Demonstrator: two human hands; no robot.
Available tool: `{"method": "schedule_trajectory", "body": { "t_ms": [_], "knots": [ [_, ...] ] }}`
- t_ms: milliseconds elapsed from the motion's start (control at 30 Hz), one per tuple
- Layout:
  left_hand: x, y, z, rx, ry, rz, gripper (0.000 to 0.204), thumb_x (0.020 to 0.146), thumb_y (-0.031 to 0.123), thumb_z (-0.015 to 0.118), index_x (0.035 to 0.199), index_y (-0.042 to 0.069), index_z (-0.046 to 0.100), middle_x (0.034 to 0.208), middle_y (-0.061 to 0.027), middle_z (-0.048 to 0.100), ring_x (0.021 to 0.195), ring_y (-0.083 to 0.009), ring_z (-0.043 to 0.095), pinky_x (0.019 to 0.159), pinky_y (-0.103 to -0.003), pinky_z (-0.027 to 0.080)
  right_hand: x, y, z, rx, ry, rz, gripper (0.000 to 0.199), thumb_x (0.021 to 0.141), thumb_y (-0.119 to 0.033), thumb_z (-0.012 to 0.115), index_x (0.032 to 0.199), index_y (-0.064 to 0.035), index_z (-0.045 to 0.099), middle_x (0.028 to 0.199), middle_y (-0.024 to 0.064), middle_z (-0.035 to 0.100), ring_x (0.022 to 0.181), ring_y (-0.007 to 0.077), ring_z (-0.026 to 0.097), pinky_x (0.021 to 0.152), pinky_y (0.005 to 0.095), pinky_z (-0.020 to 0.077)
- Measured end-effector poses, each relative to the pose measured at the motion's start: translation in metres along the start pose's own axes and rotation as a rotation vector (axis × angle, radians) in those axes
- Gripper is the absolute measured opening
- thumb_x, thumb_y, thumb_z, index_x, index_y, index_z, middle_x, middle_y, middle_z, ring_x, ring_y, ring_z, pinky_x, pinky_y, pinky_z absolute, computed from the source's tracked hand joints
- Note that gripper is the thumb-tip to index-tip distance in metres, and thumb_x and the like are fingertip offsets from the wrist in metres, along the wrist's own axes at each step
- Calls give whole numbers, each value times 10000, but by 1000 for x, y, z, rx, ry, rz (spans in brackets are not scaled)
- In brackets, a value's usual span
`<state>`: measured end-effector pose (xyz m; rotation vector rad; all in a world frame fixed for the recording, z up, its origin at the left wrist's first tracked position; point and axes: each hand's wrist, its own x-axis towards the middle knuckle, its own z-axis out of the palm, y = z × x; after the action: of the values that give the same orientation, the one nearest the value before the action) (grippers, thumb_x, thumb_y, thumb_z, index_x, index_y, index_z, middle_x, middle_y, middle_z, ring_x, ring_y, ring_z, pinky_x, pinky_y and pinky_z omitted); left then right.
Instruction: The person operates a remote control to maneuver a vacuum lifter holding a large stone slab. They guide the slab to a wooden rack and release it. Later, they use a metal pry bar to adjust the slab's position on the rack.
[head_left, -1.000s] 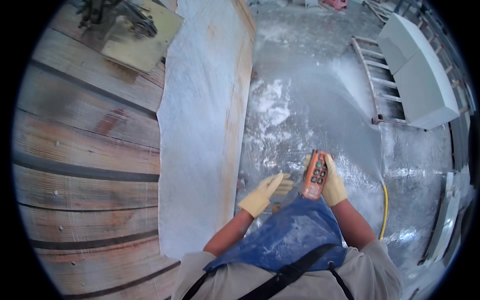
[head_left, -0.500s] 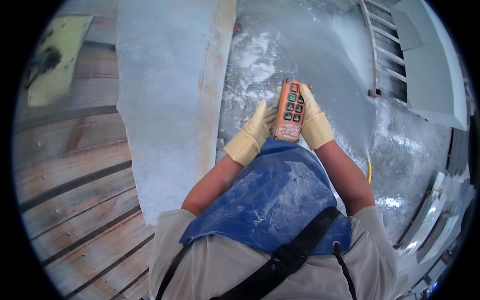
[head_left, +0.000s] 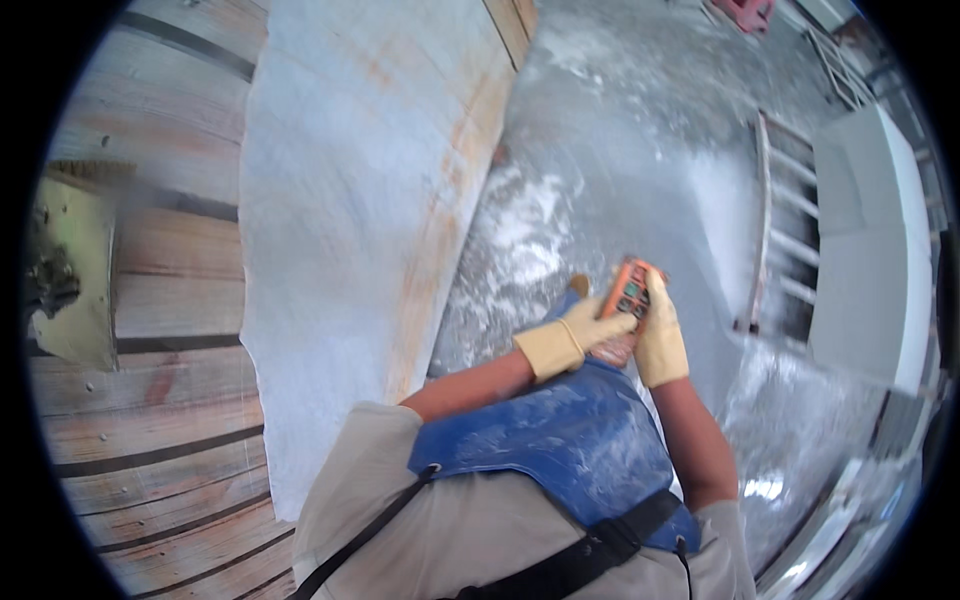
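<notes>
An orange crane-style remote control (head_left: 632,285) with dark buttons and a green one is held in front of my blue apron (head_left: 590,450). My left hand (head_left: 575,338), in a cream rubber glove, grips its left side with the thumb lying over the lower buttons. Wrapped round the right edge is my right hand (head_left: 660,340), gloved the same way, its thumb along the side near the top. The fingers behind the remote are mostly hidden.
To my left a large pale stone slab (head_left: 340,200) lies by wooden planks (head_left: 180,400) with dark gaps. A yellowish board (head_left: 90,290) is at the far left. A metal rack (head_left: 765,220) and white blocks (head_left: 870,240) stand right on the wet floor (head_left: 610,190). A red stool (head_left: 750,14) is far off.
The view has swung, so remote and hands appear lower and further right. My left thumb has come across onto the remote's buttons. More floor and the red stool show at the top.
</notes>
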<state>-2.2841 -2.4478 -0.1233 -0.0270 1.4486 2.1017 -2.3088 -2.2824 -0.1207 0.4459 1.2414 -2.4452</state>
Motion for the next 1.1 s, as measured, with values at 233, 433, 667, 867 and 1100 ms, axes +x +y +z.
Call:
{"method": "schedule_trajectory", "body": {
  "t_ms": [233, 433, 667, 867, 1100],
  "knots": [
    [140, 78, -29, -41, -83, -59, 429, 999, 275, 776, 1301, -19, 693, 1095, -109, 750, 990, -182, 713, 864, -348, 583, 127, -81, 3, 125, 71, -87, 588, 1095, -515, 621, 1399, -12, 642, 1265, 151, 747, 1095, 262, 745, 930, 424, 638],
    [239, 153, -41, 140, -71, -55, 482, 977, 345, 792, 1270, -24, 693, 1093, -123, 758, 965, -169, 723, 838, -344, 589, 225, -142, -4, 227, 75, -92, 610, 1086, -533, 631, 1408, -15, 625, 1284, 159, 733, 1111, 287, 725, 959, 442, 621],
    [417, 221, -85, 351, -162, -74, 585, 976, 376, 775, 1391, -6, 622, 1159, -137, 732, 1062, -205, 698, 915, -376, 565, 388, -250, -6, 215, 41, 11, 707, 1003, -628, 698, 1368, -23, 665, 1232, 187, 759, 1091, 338, 751, 928, 494, 654],
    [499, 323, -79, 64, 118, 68, 491, 998, 394, 762, 1258, -16, 691, 1053, -93, 745, 904, -129, 700, 738, -313, 579, 527, -356, 28, 24, -143, 106, 635, 1050, -585, 664, 1373, -38, 666, 1254, 148, 756, 1080, 283, 750, 936, 442, 646],
    [588, 380, -117, -116, 319, 171, 414, 1038, 322, 736, 1290, 6, 645, 1011, -51, 688, 878, -115, 635, 727, -320, 543, 658, -422, 69, -123, -296, 281, 598, 1095, -557, 592, 1396, -43, 647, 1280, 175, 747, 1094, 333, 758, 904, 507, 662]
  ]
}}
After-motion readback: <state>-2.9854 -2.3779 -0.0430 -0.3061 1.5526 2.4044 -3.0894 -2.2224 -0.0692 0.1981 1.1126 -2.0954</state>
